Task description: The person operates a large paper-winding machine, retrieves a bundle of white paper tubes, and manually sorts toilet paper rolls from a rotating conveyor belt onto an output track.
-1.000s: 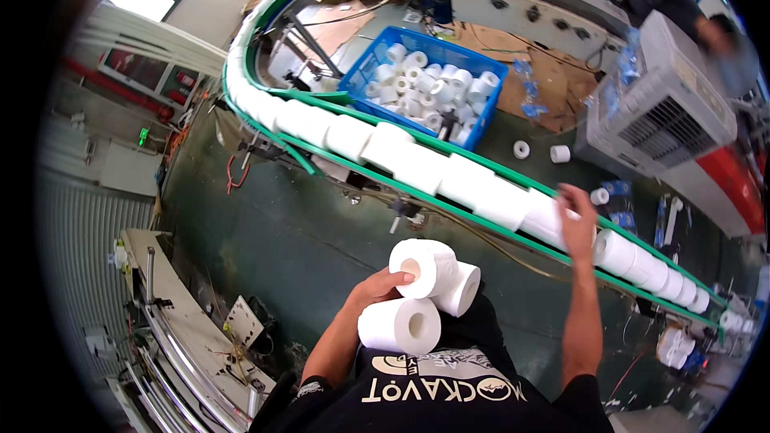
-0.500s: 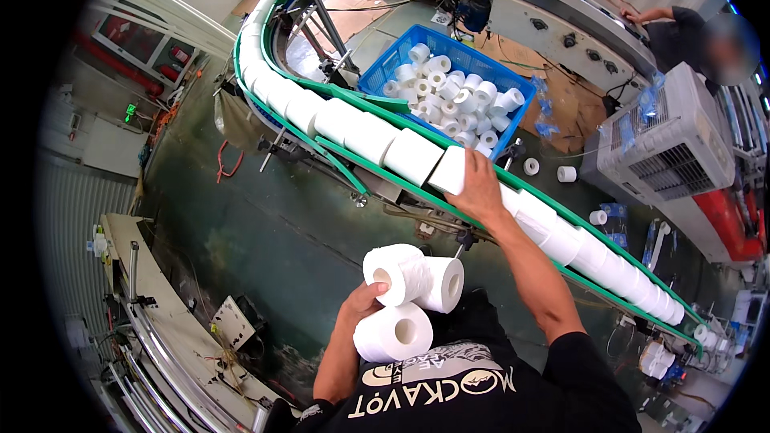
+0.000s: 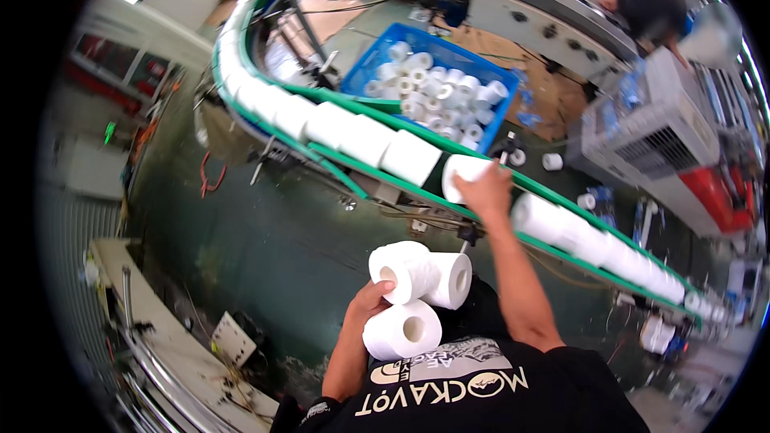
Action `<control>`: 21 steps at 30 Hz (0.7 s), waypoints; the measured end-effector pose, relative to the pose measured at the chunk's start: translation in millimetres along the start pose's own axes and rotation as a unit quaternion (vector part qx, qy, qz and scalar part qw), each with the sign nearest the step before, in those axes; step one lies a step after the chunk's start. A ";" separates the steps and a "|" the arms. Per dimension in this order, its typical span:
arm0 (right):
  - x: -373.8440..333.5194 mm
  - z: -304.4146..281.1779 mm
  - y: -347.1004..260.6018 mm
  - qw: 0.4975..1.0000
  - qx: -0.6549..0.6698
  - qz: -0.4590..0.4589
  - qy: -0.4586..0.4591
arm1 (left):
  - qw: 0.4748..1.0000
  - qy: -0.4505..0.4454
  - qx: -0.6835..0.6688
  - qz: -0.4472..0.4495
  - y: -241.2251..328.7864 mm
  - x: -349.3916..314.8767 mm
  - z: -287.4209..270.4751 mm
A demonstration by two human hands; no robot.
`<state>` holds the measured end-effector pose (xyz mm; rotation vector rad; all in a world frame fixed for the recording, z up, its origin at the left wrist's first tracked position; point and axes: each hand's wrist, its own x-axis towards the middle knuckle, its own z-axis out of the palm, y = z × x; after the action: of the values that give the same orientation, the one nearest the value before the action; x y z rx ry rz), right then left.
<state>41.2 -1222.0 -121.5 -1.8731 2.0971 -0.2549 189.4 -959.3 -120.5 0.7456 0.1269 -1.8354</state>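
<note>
Three white toilet paper rolls [image 3: 399,333] are bunched against my body, with my left hand [image 3: 370,302] closed on them from the left, its thumb at one roll's core hole. Over the conveyor [image 3: 337,170], my right hand [image 3: 488,191] grips another toilet paper roll [image 3: 459,175] by its right end. That roll lies between the green rails, with a narrow dark gap separating it from the row of rolls [image 3: 411,157] to its left. Beyond my right hand, a wider stretch of belt shows before the row of rolls on the right [image 3: 541,220].
Behind the conveyor stands a blue crate [image 3: 377,56] full of loose rolls. A few rolls [image 3: 552,162] lie on the floor near a grey air cooler [image 3: 654,128]. A person [image 3: 650,0] is at the far right. Machinery with metal bars [image 3: 152,353] stands at lower left.
A gap has opened on the belt right of my right hand, which now grips its roll by the end. My left hand keeps its three rolls. The view has shifted slightly.
</note>
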 end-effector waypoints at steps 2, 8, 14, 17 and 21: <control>-9.7 -2.4 -32.0 0.995 -0.049 0.004 -0.086 | 1.000 -0.014 -0.009 -0.009 -0.8 -3.0 4.1; -10.2 -23.7 -33.8 0.992 -0.053 -0.004 -0.116 | 0.994 -0.037 0.021 -0.103 -19.0 15.5 -22.2; -50.9 -35.2 -15.2 0.965 0.148 -0.208 -0.061 | 0.992 -0.026 0.077 -0.095 -50.8 13.9 -10.2; -60.9 -85.7 78.5 0.909 0.326 -0.243 -0.090 | 0.984 0.046 0.075 -0.156 -84.8 24.7 6.1; -107.1 -118.0 225.7 0.870 0.444 -0.156 -0.149 | 0.981 0.078 0.116 -0.133 -154.6 0.0 102.5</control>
<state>-200.7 -1096.7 -75.3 -1.5004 1.1308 -0.7917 9.4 -941.7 -79.2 1.0801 0.1191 -2.0662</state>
